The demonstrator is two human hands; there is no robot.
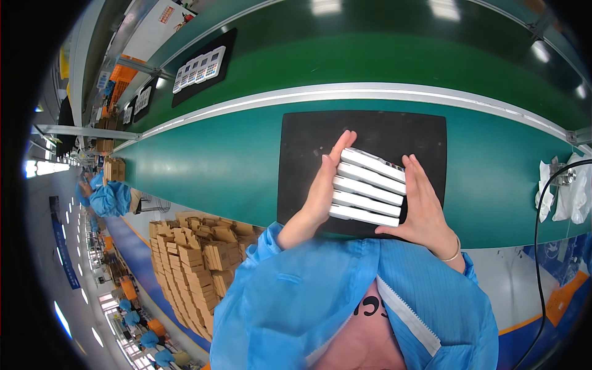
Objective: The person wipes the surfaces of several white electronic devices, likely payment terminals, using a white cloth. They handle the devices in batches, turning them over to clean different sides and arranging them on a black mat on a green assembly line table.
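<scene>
The left hand (322, 188) and right hand (425, 209) clamp a row of five white plastic-cased devices (368, 187) between them, fingers extended, over the black mat (302, 142). The five units are gathered and roughly aligned, but not yet released from the hands. Beyond the mat, to its left, a similar white device set (198, 68) lies on a black pad (226, 54).

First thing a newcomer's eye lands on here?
Likely the row of white devices between the left hand and the right hand, stark against the black mat near the centre. Next, the big pile of brown cartons at lower left, then the bright blue jacket filling the bottom centre.
</scene>
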